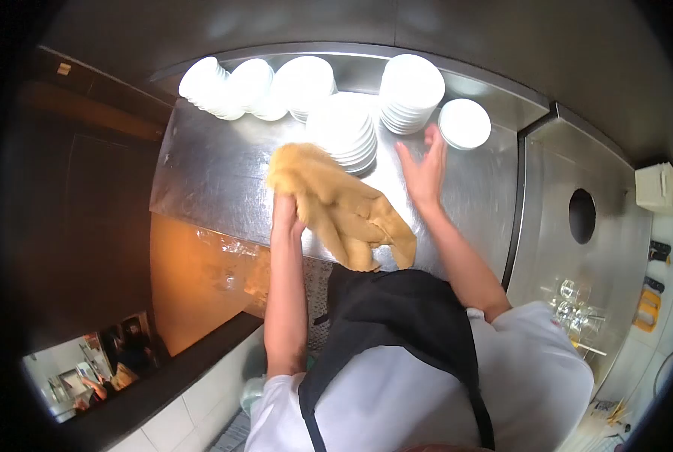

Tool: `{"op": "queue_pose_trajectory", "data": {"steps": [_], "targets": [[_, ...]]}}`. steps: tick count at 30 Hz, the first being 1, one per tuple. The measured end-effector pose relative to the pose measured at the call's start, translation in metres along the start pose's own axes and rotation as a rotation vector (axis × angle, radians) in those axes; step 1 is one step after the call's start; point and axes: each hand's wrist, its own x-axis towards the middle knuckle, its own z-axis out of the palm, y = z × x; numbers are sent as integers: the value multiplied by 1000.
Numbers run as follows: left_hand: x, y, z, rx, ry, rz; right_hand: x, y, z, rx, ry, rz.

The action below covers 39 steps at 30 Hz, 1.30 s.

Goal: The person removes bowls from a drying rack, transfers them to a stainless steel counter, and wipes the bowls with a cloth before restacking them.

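Observation:
My left hand (pixel 287 215) is closed on a tan cloth (pixel 344 207), which hangs toward the front edge of the steel counter (pixel 216 166). My right hand (pixel 424 169) is open, thumb and fingers apart, just below a tall stack of white plates (pixel 412 87) and beside a short stack of small white dishes (pixel 465 124). A stack of white plates (pixel 341 128) stands directly behind the cloth. More white stacks line the back left: a leaning one (pixel 207 83), a middle one (pixel 252 87) and a wider one (pixel 305 79).
To the right, another steel counter (pixel 547 226) has a round dark hole (pixel 582 216) and several glasses (pixel 573 305). A white container (pixel 656 188) is at the far right. An opening (pixel 95 369) at lower left shows a person.

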Motion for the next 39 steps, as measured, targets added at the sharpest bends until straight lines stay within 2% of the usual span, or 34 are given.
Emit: {"op": "queue_pose_trajectory", "data": {"steps": [3, 5, 6, 7, 9, 11, 13, 16, 19, 20, 23, 24, 25, 26, 27, 28, 29, 32, 35, 38, 39], "targets": [[55, -8, -1, -5, 54, -122, 4, -58, -16, 403, -300, 273], [54, 8, 38, 84, 8, -219, 26, -71, 3, 217, -326, 114], [47, 16, 51, 32, 2, -268, 37, -72, 17, 99, -341, 44], [43, 13, 53, 113, -2, -223, 45, -73, 24, -22, -356, -24], [34, 7, 53, 265, -9, -121, 52, -75, 24, -68, -456, -61], [31, -17, 40, 388, -68, 103, 51, -83, 15, -184, -525, -174], [19, -17, 45, 337, -64, 47, 53, -104, 3, -339, -611, -202], [19, -15, 44, 461, 64, 236, 70, -113, 2, -480, -689, -273], [-14, 29, 33, 666, -76, -171, 84, -110, 8, -538, -688, -295], [-15, 32, 24, 496, 15, -290, 87, -110, 7, -529, -724, -277], [-38, 58, 27, 107, -5, 45, 96, -113, 8, -486, -781, -253], [-44, 64, 39, 88, -37, 172, 96, -108, 11, -472, -773, -261], [-48, 76, 63, 162, -212, 289, 95, -104, 12, -461, -767, -270], [-44, 69, 73, 337, -255, 361, 94, -105, 10, -426, -779, -260], [-34, 61, 84, 651, -299, 496, 93, -109, 5, -391, -789, -253], [-23, 52, 94, 946, -313, 659, 92, -113, 2, -355, -798, -247], [-5, 44, 100, 1387, -320, 878, 90, -113, 2, -387, -796, -313], [22, 27, 101, 1569, -447, 831, 90, -114, -3, -428, -780, -476], [30, 21, 102, 1732, -361, 692, 90, -109, -2, -434, -764, -542], [52, 22, 91, 1649, -611, 343, 94, -94, 7, -374, -705, -528], [42, 32, 91, 1423, -620, 326, 91, -91, 8, -374, -694, -545]]}}
